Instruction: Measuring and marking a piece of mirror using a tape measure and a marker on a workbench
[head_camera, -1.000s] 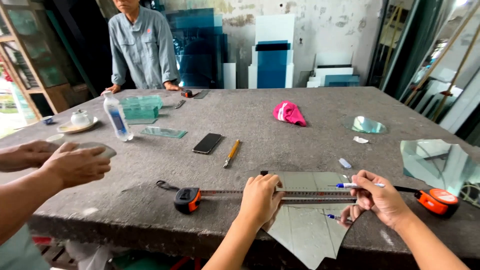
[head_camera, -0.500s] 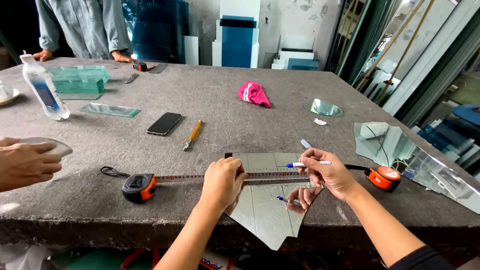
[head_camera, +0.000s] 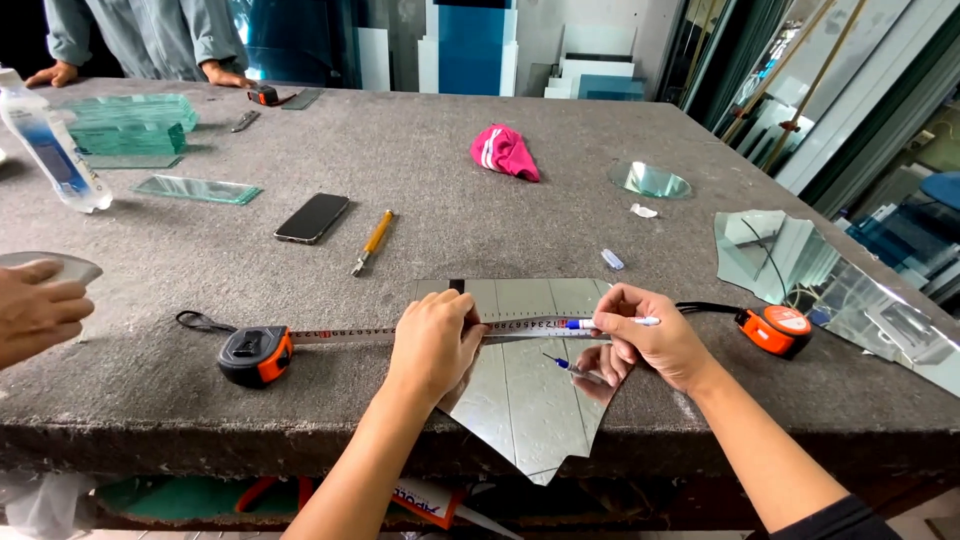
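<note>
Step in hand: marking. Left hand (head_camera: 436, 335) lay flat, pinning the tape measure (head_camera: 257, 355) blade across the mirror piece (head_camera: 520, 390) at six o'clock on the surface (head_camera: 420, 170). Right hand (head_camera: 655, 335) pinched a blue marker (head_camera: 610, 322) at the blade; a steady tape seemed needed.

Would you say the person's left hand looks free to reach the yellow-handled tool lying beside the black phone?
Probably yes. The yellow-handled tool lies just beyond the left hand on bare grey felt tabletop, nothing between. But that hand presses the tape measure blade onto the mirror piece, so it would have to let go.
</note>
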